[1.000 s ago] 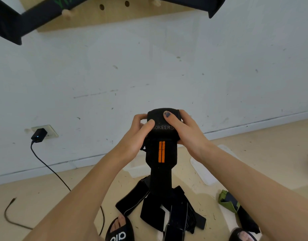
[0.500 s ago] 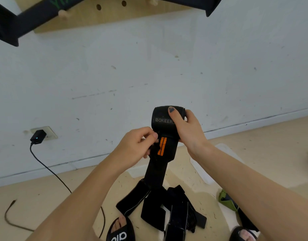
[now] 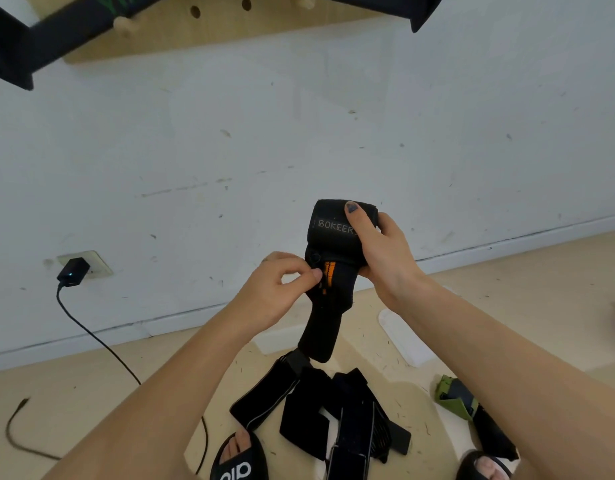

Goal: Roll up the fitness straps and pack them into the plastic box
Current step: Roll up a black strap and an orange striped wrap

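A person is standing over a tan floor [image 3: 74, 403], looking down at both bare hands held in front of a white wall [image 3: 299, 133]. The right hand [image 3: 379, 254] is wrapping its grip around a rolled black fitness strap [image 3: 334, 233] lettered "BOKEER", thumb lying across the top of the roll. The left hand [image 3: 278, 289] is pinching the strap's edge just below the roll, beside two orange stripes [image 3: 327, 273]. The unrolled tail is hanging down toward a heap of black straps [image 3: 320, 410] lying on the floor between two sandalled feet. A clear plastic box [image 3: 406, 341] is sitting on the floor behind the heap. A charger [image 3: 72, 271] is sitting plugged into a wall socket on the left.
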Demonstrator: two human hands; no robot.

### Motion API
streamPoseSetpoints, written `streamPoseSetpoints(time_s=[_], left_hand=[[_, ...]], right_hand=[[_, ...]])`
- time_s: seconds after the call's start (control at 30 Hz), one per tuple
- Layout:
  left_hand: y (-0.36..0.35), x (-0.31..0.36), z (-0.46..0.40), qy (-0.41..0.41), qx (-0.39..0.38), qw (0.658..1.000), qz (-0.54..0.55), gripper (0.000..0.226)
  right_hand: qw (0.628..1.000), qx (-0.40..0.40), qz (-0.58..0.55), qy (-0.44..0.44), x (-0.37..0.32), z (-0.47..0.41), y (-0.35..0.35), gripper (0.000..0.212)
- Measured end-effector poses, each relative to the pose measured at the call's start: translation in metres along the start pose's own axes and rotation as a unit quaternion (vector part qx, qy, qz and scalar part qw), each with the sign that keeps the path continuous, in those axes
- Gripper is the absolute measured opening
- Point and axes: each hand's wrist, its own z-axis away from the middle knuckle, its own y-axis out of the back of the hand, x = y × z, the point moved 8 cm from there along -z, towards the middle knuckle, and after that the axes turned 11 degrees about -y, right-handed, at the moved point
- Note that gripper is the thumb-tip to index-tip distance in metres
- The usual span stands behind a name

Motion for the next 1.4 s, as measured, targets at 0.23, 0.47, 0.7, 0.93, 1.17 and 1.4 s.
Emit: streamPoseSetpoints(time_s=[0.23,0.47,0.7,0.93,1.17,1.4], left_hand=[[0.007,0.004,-0.001,0.003,0.048,0.998,0.032,0.035],[0.001,0.001,0.002,0.076,0.010,0.970,0.232,0.042],[0.001,-0.003,-0.005,0.100,0.053,0.957,0.266,0.049],[-0.002,-0.005,-0.005,0.123,0.026,0.963,0.240,0.053],[0.003,0.002,-0.003,0.089,0.012,0.959,0.269,0.050],[0.002,0.010,0.005,0.100,-0.003,0.940,0.326,0.046]], right_hand=[[1.000,-0.014,0.020,0.005,-0.001,0.003,-0.005,0.034],[0.998,-0.043,0.041,0.026,-0.004,0.007,-0.010,0.030],[0.993,-0.074,0.070,0.052,-0.005,0.017,-0.019,0.029],[0.984,-0.098,0.120,0.087,-0.002,0.023,-0.031,0.022],[0.979,-0.120,0.125,0.109,-0.004,0.029,-0.037,0.025],[0.970,-0.136,0.144,0.137,-0.001,0.031,-0.041,0.023]])
